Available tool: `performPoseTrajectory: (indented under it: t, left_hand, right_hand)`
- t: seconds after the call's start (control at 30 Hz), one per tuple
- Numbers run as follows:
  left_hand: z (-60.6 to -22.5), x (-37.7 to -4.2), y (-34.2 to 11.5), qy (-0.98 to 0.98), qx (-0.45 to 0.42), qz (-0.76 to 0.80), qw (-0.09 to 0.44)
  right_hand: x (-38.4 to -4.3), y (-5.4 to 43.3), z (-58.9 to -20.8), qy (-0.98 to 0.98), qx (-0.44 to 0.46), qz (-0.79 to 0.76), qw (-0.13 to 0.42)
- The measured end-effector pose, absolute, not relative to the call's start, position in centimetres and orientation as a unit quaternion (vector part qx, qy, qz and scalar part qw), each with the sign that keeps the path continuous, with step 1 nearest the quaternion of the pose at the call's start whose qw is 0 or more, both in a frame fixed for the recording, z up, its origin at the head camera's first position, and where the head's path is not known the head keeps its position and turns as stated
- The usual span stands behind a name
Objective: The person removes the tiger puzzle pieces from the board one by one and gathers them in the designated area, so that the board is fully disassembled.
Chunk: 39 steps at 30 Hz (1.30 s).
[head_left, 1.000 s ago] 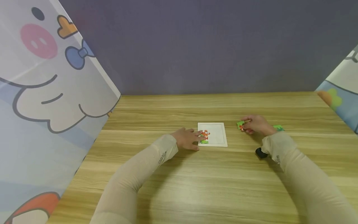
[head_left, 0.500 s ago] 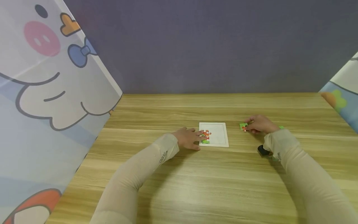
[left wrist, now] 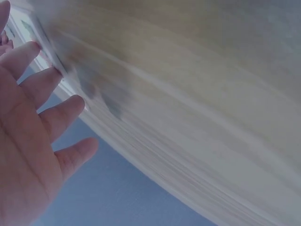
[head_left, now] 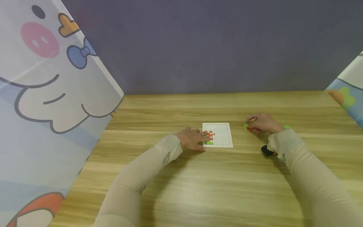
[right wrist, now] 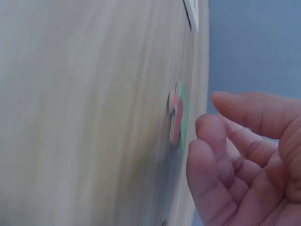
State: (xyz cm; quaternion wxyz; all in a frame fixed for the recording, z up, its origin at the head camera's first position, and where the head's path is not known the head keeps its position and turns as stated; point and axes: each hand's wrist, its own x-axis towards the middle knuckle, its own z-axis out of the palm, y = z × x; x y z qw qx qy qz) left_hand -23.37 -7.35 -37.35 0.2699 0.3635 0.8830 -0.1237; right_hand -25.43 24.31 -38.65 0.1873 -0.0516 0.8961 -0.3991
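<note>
My left hand lies with spread fingers over the left side of a white square puzzle tray. Beneath its fingertips, joined orange and green puzzle pieces show in the tray's left part; the fingers cover some of them. To the right of the tray, my right hand is at a green and red puzzle piece. In the right wrist view, a red piece overlaps a green one on the tabletop. The thumb and loosely bent fingers stand apart there, with nothing between them.
Another green piece shows behind the right wrist, and a further one peeks out beside the sleeve. A black block-like object sits at the right cuff. A dark grey panel rises behind the wooden table.
My right hand has shifted slightly right, and its fingers now cover more of the green and red piece. A green piece beside the right sleeve has come into view. The left hand stays on the tray.
</note>
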Motion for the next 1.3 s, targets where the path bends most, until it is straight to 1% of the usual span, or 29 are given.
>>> performPoseTrajectory:
  t: [0.07,0.2,0.4,0.6,0.73,0.87,1.0,1.13,1.3]
  left_hand:
    - [-37.1,-23.3,-7.3,0.884,0.365,-0.117,0.269]
    - [-36.8,-23.4,-7.3,0.889,0.36,-0.094,0.268]
    - [-36.4,-24.1,-7.1,0.901,0.35,-0.078,0.243]
    - [-36.4,-25.4,-6.6,0.915,0.323,-0.079,0.228]
    - [-36.3,-26.0,-6.7,0.923,0.297,-0.052,0.238]
    - [-36.1,-26.2,-7.2,0.927,0.27,0.001,0.259]
    - [-35.9,-26.4,-7.5,0.925,0.263,0.015,0.273]
    - [-35.9,-26.4,-7.5,0.923,0.265,0.015,0.28]
    - [-36.4,-26.3,-7.3,0.923,0.261,0.019,0.282]
  right_hand:
    - [-25.5,23.9,-38.4,0.901,-0.064,-0.391,0.174]
    - [-25.5,22.6,-38.0,0.903,-0.078,-0.389,0.164]
    - [-25.7,20.6,-38.0,0.902,-0.104,-0.39,0.153]
    - [-26.1,18.6,-38.1,0.917,-0.134,-0.358,0.116]
    - [-26.3,17.1,-38.2,0.922,-0.171,-0.333,0.103]
    - [-26.3,16.1,-38.4,0.924,-0.206,-0.31,0.09]
    - [-26.2,15.3,-38.7,0.926,-0.234,-0.287,0.081]
    - [-25.9,14.7,-38.8,0.925,-0.252,-0.272,0.087]
    - [-25.4,14.0,-38.8,0.927,-0.257,-0.25,0.111]
